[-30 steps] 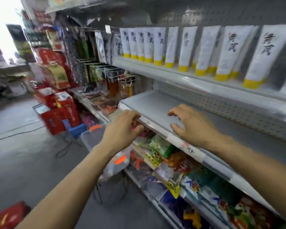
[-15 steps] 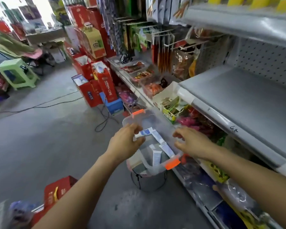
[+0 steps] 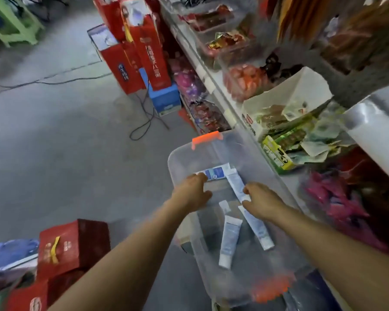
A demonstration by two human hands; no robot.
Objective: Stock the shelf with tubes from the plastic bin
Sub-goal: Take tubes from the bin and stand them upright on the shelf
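The concrete floor [image 3: 65,153] is filling the view left of the plastic bin [image 3: 177,160], more of it than half a second ago, since the camera is now tipping further down. The shelving [image 3: 213,86] is running along the right of the bin, its trays of snack packets showing blurred. The bare grey shelf [image 3: 368,122], where both hands were reaching a second ago, is showing only as a corner to the right of and above the bin. The bin itself, clear with orange latches, is sitting beside the shelving and appearing larger and nearer than before.

Tall red cartons [image 3: 153,52] are standing beyond the bin, and a low red carton [image 3: 72,245] is lying to its left. An open cardboard box [image 3: 301,90] of green packets is sitting on the shelving just right of the bin. A black cable [image 3: 144,117] is trailing over the floor beyond it.

Both hands have dropped inside the bin. The left hand [image 3: 192,190] is curling its fingers onto the end of a blue-labelled tube [image 3: 213,172] at the far wall. The right hand [image 3: 261,199] is touching the near end of a white tube [image 3: 235,184]. Blur is hiding whether it is gripping. Two loose tubes [image 3: 229,241] are lying on the bin's bottom nearer the camera.
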